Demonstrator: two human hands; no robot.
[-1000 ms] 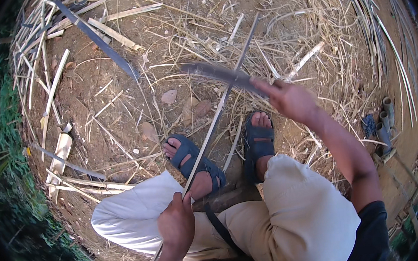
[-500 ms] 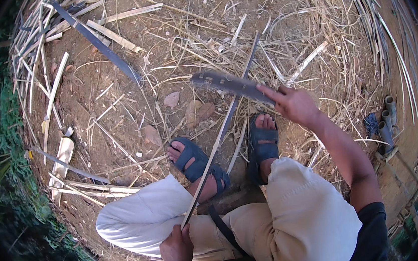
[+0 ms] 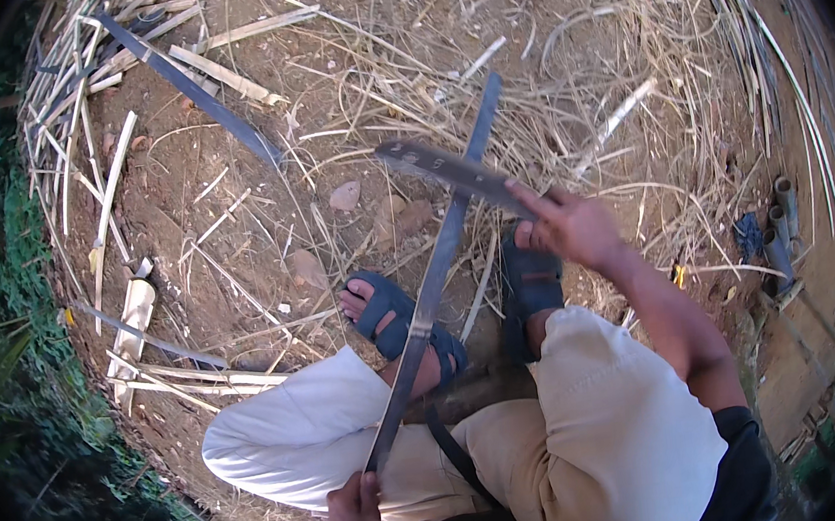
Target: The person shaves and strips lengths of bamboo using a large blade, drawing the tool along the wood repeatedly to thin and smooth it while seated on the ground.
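Note:
A long, flat grey-brown bamboo strip slants from my lap out over the ground between my sandalled feet. Its near end is pinched in my left hand, close to my left thigh. My right hand is closed on a machete with a broad dark blade, its index finger stretched along the blade. The machete crosses the strip near its far end, tip pointing left. Whether the edge touches the strip I cannot tell. The machete's handle is hidden in my fist.
Thin pale shavings cover the ground ahead. Another dark strip lies at the upper left beside piled split bamboo. A split bamboo piece rests at the left. Long strips and short bamboo tubes lie at the right.
The bamboo strip has rolled so its broad face shows, and its far end has shifted slightly left. The machete and my right hand have moved a little nearer to me.

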